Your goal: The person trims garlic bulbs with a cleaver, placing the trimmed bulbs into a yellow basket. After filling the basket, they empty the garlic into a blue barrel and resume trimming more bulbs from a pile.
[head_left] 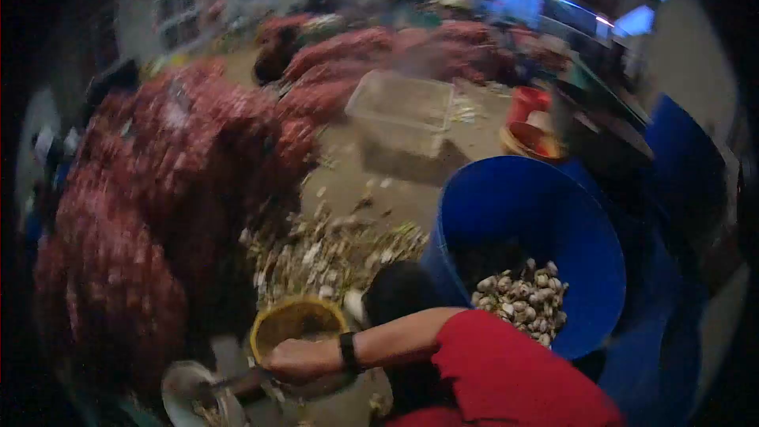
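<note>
My right hand (294,360), with a black band on the wrist and a red sleeve up the arm, reaches across to the left. Its fingers are closed, at the near edge of a yellow-rimmed bucket (299,305); what they hold is hidden and blurred. Left of the fist, a dark elongated object (243,382) runs towards a pale round container (183,395) with some bits in it. My left hand does not show. On the right, a tilted blue barrel (528,190) holds many whitish bulbs that look like garlic (523,302).
Big red mesh sacks (142,213) are piled on the left, with more red sacks (340,55) behind. Cut stalks (324,257) litter the floor past the bucket. A pale crate (399,103) and an orange-red bucket (531,140) stand farther back.
</note>
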The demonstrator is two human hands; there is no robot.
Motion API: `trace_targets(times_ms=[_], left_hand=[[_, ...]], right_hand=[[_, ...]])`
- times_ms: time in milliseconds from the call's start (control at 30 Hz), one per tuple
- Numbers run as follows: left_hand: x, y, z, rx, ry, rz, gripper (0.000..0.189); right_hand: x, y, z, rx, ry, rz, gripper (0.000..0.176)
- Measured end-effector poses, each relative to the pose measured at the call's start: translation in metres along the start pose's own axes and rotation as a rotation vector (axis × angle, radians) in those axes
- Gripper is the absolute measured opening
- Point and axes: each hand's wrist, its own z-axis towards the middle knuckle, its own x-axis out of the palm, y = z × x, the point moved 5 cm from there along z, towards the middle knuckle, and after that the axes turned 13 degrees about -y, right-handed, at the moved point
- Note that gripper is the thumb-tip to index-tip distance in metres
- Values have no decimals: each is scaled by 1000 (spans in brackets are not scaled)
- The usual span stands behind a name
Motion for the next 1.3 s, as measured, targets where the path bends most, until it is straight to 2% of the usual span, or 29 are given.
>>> trace_targets(times_ms=[33,67,100,167,200,267,367,433,467,500,533,567,600,633,667,700,800,867,900,933,1000,1033,1067,1100,1133,1167,1200,1267,1300], left_hand=[[13,3,-1,-130,-54,-173,47],[19,36,-1,-122,-157,-437,48],[41,-53,-5,-286,26,-148,45],[18,-33,-2,-224,-35,-123,47],[7,-11,-2,-166,-45,-119,49],[2,-5,-7,-171,-38,-199,46],[7,-26,-12,-232,-136,-328,42],[3,-29,-13,-211,-66,-258,45],[-3,-28,-17,-215,-142,-248,45],[-7,-31,-18,-143,-134,-202,42],[-9,-35,-16,-56,-140,-149,40],[-13,-37,-17,27,-145,-85,38],[-12,-29,-20,-116,-114,-153,39],[-11,-21,-24,-257,-72,-234,41],[-11,-23,-24,-229,-74,-326,45],[-15,-34,-18,-181,-62,-416,49],[-68,-66,-50,-61,-259,-340,57],[-115,-69,-94,-127,-420,-236,61],[-132,-76,-116,-227,-469,-476,66],[-160,-73,-147,-219,-645,-438,65],[-192,-86,-209,-10,-933,-497,55],[-219,-58,-255,-184,-1260,-262,50],[-237,-74,-284,131,-1278,669,47],[-230,-83,-299,470,-1078,1580,45],[-263,-68,-322,191,-1382,760,42],[-281,-31,-336,-121,-1458,-95,40],[-329,15,-370,-417,-1126,808,39],[-318,7,-307,-365,-1248,388,39],[-315,3,-287,-375,-1224,359,38]], right_hand=[[6,27,-8,-13,131,-8,17],[25,18,-25,-120,201,-238,22],[24,5,-16,-180,141,-185,23],[10,-50,-8,413,45,113,22],[-4,3,5,169,112,-89,18],[19,22,-12,-112,174,-110,19],[20,-54,-1,102,196,-304,34],[16,26,-4,-92,271,-252,31],[23,39,-14,-366,49,-281,25],[45,-3,-26,-88,243,-183,24],[28,-24,0,104,756,-69,16],[47,-85,-25,454,229,139,24],[31,15,1,-175,190,-391,18],[29,39,6,-201,156,-254,18],[29,51,2,-196,138,-134,18],[42,-9,2,-83,438,-779,21],[32,-80,40,-136,367,-650,20],[17,-110,53,-109,335,-590,19],[14,-126,58,-89,337,-589,19],[9,-137,61,-62,331,-597,18],[1,-158,64,-21,329,-597,18],[-2,-167,66,-5,322,-596,18],[-5,-175,67,9,319,-594,17],[-9,-183,68,16,306,-595,17],[-10,-192,72,24,304,-597,17],[-20,-199,70,26,276,-619,17],[-33,-201,67,30,255,-663,17],[-58,-221,68,9,213,-797,16],[-76,-232,68,3,188,-904,16]])
